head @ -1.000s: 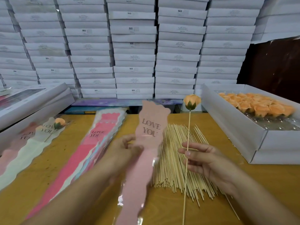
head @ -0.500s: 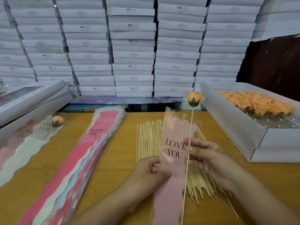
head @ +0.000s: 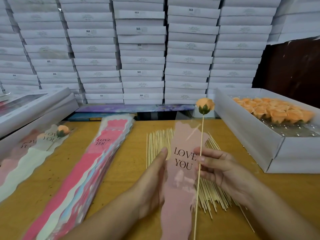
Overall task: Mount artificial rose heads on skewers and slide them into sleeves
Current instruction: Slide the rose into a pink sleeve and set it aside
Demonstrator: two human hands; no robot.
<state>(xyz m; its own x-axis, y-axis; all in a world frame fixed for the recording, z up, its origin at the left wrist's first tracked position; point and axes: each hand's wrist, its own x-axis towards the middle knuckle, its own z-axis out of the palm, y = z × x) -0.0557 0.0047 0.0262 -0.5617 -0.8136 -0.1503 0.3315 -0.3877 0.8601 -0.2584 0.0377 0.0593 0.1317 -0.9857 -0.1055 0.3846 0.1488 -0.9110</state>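
An orange rose head [head: 205, 105] sits on top of a long wooden skewer [head: 199, 168], which my right hand [head: 220, 168] pinches at mid-length and holds upright. My left hand [head: 154, 179] holds the left edge of a pink "LOVE YOU" sleeve [head: 180, 179], standing just left of the skewer. The sleeve's clear top reaches up to below the rose head. Beneath both hands lies a spread pile of bare skewers [head: 207, 193] on the wooden table [head: 121, 170].
A white box [head: 256, 135] at the right holds several orange rose heads [head: 277, 111]. A stack of pink and blue sleeves [head: 90, 170] lies left of centre. Finished sleeved roses [head: 52, 135] lie far left beside flat grey boxes [head: 34, 108]. White cartons [head: 142, 49] wall the back.
My left hand carried the pink sleeve from the left over to the skewer. The sleeve now stands close against the skewer, and the rose on its stick stayed about where it was.
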